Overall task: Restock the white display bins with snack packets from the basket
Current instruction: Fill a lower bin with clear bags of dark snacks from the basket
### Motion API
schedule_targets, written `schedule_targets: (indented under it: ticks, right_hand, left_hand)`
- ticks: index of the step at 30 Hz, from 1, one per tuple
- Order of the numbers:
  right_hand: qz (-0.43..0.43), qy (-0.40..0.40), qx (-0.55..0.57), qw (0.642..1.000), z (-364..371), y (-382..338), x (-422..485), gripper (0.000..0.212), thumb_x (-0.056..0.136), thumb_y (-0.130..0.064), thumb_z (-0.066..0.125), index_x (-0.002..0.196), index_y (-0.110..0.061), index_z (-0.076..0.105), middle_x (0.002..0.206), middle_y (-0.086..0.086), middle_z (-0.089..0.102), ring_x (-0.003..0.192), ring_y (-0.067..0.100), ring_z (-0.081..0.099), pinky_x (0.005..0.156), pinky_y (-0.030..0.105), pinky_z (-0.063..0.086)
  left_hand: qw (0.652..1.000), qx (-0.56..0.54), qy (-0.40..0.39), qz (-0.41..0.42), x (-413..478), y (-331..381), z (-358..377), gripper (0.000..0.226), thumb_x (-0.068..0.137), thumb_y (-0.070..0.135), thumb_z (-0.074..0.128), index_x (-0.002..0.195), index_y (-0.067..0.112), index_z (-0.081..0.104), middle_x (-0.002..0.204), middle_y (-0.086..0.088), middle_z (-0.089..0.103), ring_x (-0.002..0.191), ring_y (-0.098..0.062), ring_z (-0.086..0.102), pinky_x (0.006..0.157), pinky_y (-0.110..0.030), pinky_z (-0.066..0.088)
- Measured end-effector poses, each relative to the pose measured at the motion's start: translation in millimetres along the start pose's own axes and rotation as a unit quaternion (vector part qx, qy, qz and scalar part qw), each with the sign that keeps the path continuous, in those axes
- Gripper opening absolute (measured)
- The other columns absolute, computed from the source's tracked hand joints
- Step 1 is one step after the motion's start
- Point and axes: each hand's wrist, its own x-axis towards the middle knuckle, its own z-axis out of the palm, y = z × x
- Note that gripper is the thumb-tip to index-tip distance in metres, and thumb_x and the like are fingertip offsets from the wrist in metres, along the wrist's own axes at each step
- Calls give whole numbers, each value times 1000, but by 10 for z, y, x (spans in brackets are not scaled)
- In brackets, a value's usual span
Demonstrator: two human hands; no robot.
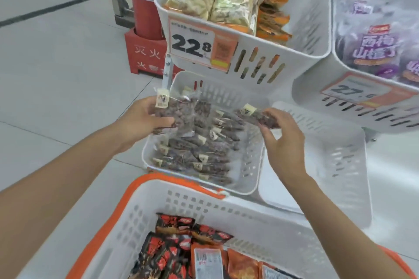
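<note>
My left hand (145, 118) grips a clear packet of dark snacks (179, 113) with a cream label, held over the lower white display bin (251, 165). My right hand (283, 140) pinches a second clear packet of dark snacks (260, 116) above the same bin's right side. Several packets of the same kind lie stacked inside that bin. In the foreground stands the white basket with an orange rim (172, 201), holding black-and-red snack packets (172, 249) and orange ones (240, 265).
An upper white bin (301, 29) with a 22.8 price tag holds beige and orange packets. A white bin (322, 147) stands to the right of the lower one. Another bin at the far right (317, 88) holds purple packets. A red fire extinguisher stand (145, 52) sits on the floor at left.
</note>
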Motion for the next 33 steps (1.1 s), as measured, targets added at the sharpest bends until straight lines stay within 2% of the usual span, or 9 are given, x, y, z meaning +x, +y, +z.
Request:
schedule_targets:
  ticks: [6,10,13,17,22,26,28,30,33]
  right_hand:
    - [-83,13,-122,989,485,157,331,28,84,-9,71,111,-12,68,105,2,69,96,19,53,86,26,39]
    - [37,-160,-53,985,659,185,472,33,92,-24,65,124,-16,64,129,5,56,113,16,53,100,25,39]
    - [66,-180,-71,979,735,263,589,25,98,-15,54,119,-13,67,126,7,61,115,23,57,92,20,38]
    - [106,-209,-77,969,760,171,678,23,97,-14,50,118,-12,60,119,8,64,112,28,59,89,31,46]
    - [111,-302,177,930,621,-445,237,58,84,-37,72,135,-41,44,131,-11,54,117,7,54,99,29,45]
    - [160,-199,216,942,485,-363,121,37,82,-22,76,107,-36,53,114,-13,60,106,14,61,83,22,51]
    - [179,-158,202,950,347,-218,122,40,81,-21,76,105,-37,49,112,-13,59,103,15,62,69,17,53]
    - [209,-157,197,945,241,-94,112,49,77,-23,79,111,-44,49,118,-4,59,102,19,65,74,29,57]
    - [215,-164,187,945,203,-20,96,50,72,-27,83,106,-54,58,120,0,63,97,23,68,84,45,57]
  left_hand:
    - [999,-34,37,3,81,-291,16,32,85,3,72,110,23,67,102,0,70,106,-23,64,91,-38,52]
    - [998,-53,36,-6,53,-349,-20,35,84,3,73,112,24,68,108,-7,72,106,-25,67,95,-43,53]
    - [998,-47,32,2,55,-341,-17,40,83,3,74,115,24,64,100,1,76,92,-14,71,82,-33,54]
    - [998,-48,35,2,63,-305,6,43,83,2,74,119,23,62,104,2,75,101,-16,69,92,-35,53]
    - [997,-8,-64,39,90,-131,175,51,82,0,74,125,22,58,112,3,71,105,-13,67,90,-29,53]
    - [996,10,-69,57,313,30,324,62,83,-9,63,134,23,49,130,7,57,117,-8,56,88,-23,49]
    - [995,65,-29,76,488,63,361,57,89,-3,53,138,25,44,131,3,55,99,-5,57,84,-27,48]
    - [976,183,-28,114,694,80,449,48,97,10,47,142,25,43,122,0,59,70,-7,56,69,-29,50]
    - [876,442,-23,194,1053,69,603,51,101,39,42,147,17,39,145,-5,48,126,-26,51,107,-39,39]
